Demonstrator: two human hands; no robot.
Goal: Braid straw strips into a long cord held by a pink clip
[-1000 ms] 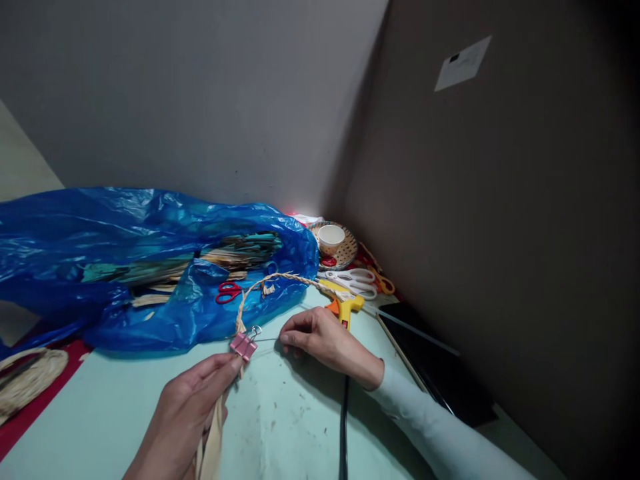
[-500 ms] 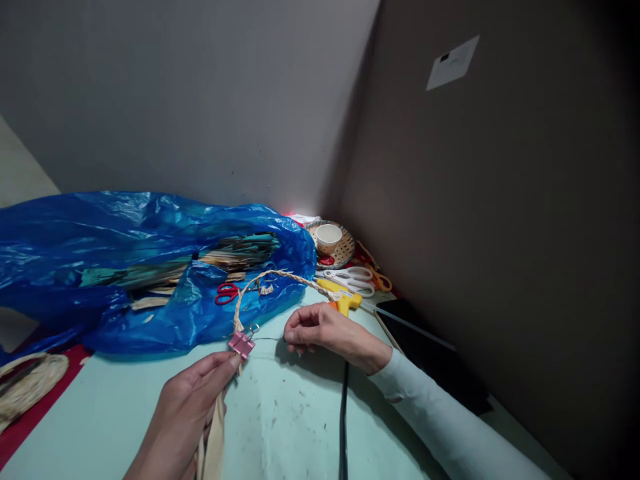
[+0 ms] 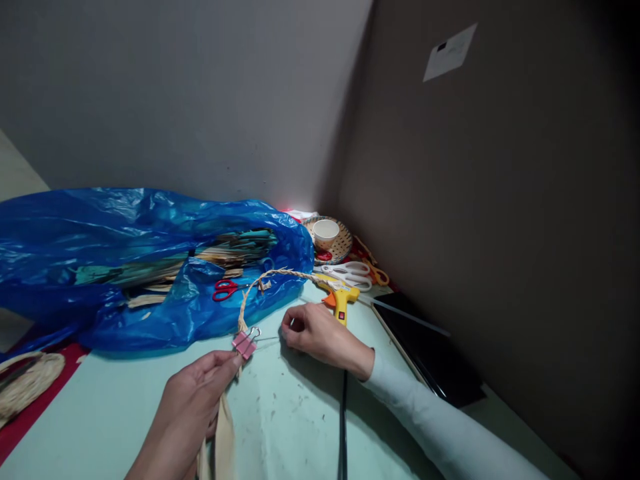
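My left hand (image 3: 187, 400) is closed on a braided straw cord (image 3: 243, 308), pinching it at the lower edge of a pink binder clip (image 3: 244, 345). Loose pale flat strips (image 3: 225, 437) hang below those fingers. From the clip, the braid curves up and over toward a yellow glue gun (image 3: 343, 297). A thin dark strand (image 3: 269, 339) stretches from the clip to the fingertips of my right hand (image 3: 320, 337), which pinches its end just above the table. Whether this strand is wire or thread, I cannot tell.
A blue plastic bag (image 3: 150, 327) with bundled dried strips covers the back left, red scissors (image 3: 225, 289) on it. White-handled scissors (image 3: 347, 272), a woven tray (image 3: 343, 243) with a cup (image 3: 326, 232), and a black flat object (image 3: 425, 353) lie right. A black cable (image 3: 343, 427) crosses the front.
My right hand has shifted slightly left and down, still pinching the strand. The left hand and clip have barely moved. The whole view has tilted a little.
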